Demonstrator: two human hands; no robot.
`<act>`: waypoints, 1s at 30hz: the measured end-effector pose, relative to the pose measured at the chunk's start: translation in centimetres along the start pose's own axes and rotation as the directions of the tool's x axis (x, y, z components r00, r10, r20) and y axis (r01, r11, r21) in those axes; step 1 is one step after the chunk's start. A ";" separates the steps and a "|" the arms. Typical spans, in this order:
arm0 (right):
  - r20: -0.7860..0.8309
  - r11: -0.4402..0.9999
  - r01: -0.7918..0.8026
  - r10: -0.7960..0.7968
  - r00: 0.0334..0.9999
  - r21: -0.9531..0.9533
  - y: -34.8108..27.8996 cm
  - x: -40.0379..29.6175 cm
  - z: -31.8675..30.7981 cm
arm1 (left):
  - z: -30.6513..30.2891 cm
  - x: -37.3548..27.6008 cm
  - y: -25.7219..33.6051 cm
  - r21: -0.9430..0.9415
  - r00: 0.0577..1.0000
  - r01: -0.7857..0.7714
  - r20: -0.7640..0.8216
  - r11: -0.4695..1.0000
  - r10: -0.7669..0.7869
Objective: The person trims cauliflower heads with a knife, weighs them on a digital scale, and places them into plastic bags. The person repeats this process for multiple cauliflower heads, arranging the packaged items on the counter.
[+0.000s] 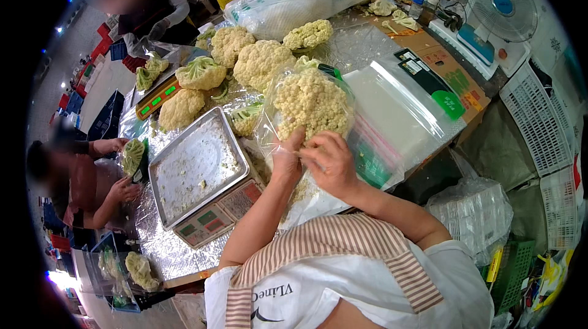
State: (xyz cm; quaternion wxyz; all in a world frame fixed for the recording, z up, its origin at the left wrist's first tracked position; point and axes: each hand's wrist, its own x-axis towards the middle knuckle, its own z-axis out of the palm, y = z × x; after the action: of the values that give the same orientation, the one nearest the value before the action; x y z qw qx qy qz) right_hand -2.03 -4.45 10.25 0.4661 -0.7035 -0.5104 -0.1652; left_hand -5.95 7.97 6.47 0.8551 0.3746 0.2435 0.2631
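A pale cauliflower head sits inside a clear plastic bag in front of me. My left hand grips the gathered film just below the head, thumb up against the curd. Close beside it, my right hand has its fingers bent and pinched at the bag's film; the fingertips are slightly blurred. To the left stands a weighing scale with a metal tray, which carries only crumbs of cauliflower. A stack of flat clear bags lies to the right of the bagged head.
Loose cauliflowers crowd the table beyond my hands, near a second scale's lit display. A large filled bag lies at the back. A fan and a water bottle stand right. Two people work at left, one holding a cauliflower.
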 end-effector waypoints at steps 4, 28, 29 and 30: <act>0.047 0.922 0.021 -0.043 0.998 0.386 -1.1 0.6 -0.1 | -0.2 0.6 0.2 0.390 0.991 -0.134 0.032 0.911 0.132; 0.860 0.615 -0.753 0.229 0.455 0.235 1.5 -6.1 1.2 | 1.8 0.9 -0.1 -0.309 0.994 0.076 0.101 0.948 -0.047; 0.912 0.653 -0.739 0.186 0.365 0.163 0.8 -4.5 0.0 | 1.8 1.0 0.0 -0.249 0.997 0.064 0.049 0.966 -0.053; 0.953 0.693 -0.715 0.144 0.266 0.095 -0.3 -2.4 -1.6 | 1.1 1.7 -0.4 -0.219 0.994 0.073 0.090 0.973 -0.055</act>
State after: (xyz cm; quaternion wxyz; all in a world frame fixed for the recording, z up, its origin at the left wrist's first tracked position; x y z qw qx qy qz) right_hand -2.92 -7.14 9.49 0.3124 -0.6370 -0.4739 0.5216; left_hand -3.93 8.23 6.46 0.9091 0.2793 0.1885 0.2450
